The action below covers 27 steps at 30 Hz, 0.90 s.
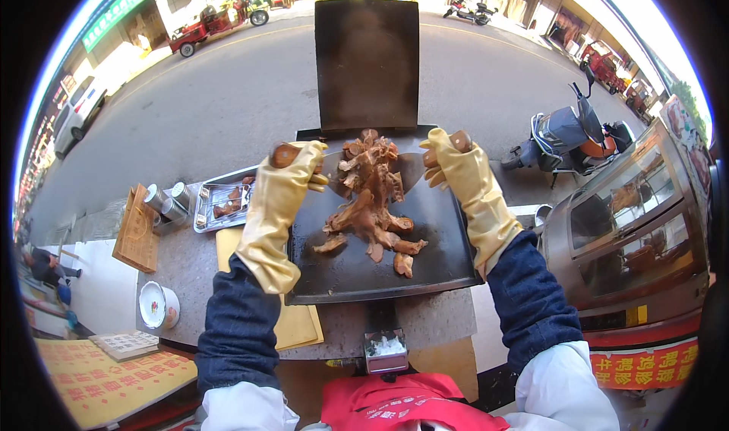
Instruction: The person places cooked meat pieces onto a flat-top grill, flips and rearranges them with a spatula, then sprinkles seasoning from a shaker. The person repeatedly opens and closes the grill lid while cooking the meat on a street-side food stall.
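Pieces of brown cooked meat [367, 203] lie heaped in the middle of a dark flat griddle plate [347, 280], a few loose pieces near its front. My left hand [293, 166], in a yellow rubber glove, is closed around a wooden handle [285, 155] at the left of the heap. On the right, my right hand [453, 160], gloved alike, grips another wooden handle [460, 141]. Metal blades beside the heap, between the two handles, are partly hidden by the meat.
An upright dark panel [367, 63] stands behind the plate. Leftward are a metal tray [208, 221] with meat, shaker cans [172, 208], a wooden box [136, 231] and a white enamel bowl [159, 305]. A glass display cabinet [632, 203] and a parked scooter [569, 135] stand right.
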{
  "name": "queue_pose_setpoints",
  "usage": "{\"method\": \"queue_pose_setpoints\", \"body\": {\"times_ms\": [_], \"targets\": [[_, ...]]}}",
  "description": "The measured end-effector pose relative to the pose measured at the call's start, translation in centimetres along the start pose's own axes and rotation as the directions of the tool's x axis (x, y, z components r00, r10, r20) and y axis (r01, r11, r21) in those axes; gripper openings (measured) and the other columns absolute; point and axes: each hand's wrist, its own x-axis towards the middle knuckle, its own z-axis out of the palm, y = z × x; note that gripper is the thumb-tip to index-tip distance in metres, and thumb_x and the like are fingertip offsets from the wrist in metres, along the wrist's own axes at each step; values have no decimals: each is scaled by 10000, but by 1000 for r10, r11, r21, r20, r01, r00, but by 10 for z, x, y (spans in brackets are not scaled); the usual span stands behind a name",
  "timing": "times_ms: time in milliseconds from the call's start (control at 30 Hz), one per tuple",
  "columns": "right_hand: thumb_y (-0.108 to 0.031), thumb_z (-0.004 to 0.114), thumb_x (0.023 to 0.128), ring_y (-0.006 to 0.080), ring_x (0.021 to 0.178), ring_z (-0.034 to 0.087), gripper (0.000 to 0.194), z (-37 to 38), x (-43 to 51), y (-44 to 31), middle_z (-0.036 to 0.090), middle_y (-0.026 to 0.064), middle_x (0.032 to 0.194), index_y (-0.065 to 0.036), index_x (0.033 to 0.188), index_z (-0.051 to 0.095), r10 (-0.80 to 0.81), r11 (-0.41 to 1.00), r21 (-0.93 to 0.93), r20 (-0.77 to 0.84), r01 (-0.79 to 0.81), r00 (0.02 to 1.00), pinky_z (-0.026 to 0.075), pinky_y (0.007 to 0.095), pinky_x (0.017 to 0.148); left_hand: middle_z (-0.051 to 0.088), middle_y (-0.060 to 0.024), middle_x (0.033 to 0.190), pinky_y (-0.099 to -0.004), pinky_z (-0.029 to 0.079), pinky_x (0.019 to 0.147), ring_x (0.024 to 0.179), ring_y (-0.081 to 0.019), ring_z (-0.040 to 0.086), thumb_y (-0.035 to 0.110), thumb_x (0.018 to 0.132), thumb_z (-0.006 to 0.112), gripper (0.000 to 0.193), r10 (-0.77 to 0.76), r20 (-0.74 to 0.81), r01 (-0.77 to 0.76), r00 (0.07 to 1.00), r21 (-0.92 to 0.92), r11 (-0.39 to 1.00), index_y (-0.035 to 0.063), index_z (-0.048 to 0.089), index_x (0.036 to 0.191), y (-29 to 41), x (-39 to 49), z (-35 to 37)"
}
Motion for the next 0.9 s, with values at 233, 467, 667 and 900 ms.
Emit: {"method": "queue_pose_setpoints", "body": {"times_ms": [233, 467, 667, 900], "targets": [[-473, 722, 1101, 191, 627, 724, 444, -34, -38, 13, 779, 92, 886, -36, 1037, 772, 183, 983, 18, -81, -182, 980, 550, 328, 555, 735, -90, 909, -314, 604, 605, 706, -195, 754, 353, 1069, 795, 377, -238, -156, 273, 958, 267, 924, -18, 779, 1129, 20, -41, -12], [-513, 708, 1072, 171, 646, 743, 486, -28, -62, -33, 765, 49, 782, -45, 958, 773, 276, 859, -343, -314, -380, 908, 600, 318, 671, 707, -48, 750, -329, 551, 624, 653, -125, 683, 289, 1077, 767, 271, -141, -461, 432, 876, 622, 653, 24, 742, 1024, 43, -106, 19], [-570, 494, 1107, 392, 919, 806, 565, 0, -46, -38, 828, 162, 894, -103, 1043, 805, 148, 799, -567, -137, -200, 980, 626, 454, 921, 771, -202, 927, -484, 629, 816, 885, -422, 780, 262, 1041, 779, 204, 255, -262, 68, 931, 809, 583, 72, 707, 1020, -2, -60, 51], [-538, 500, 1143, 437, 1146, 776, 550, 15, 27, -62, 827, 220, 1190, -96, 1261, 805, -122, 489, -858, 112, 158, 986, 605, 493, 1041, 811, -297, 1185, -517, 592, 1049, 1189, -475, 769, 427, 1069, 691, 473, 6, 97, -86, 995, 845, 528, 3, 757, 1267, 4, 78, 62]]}}
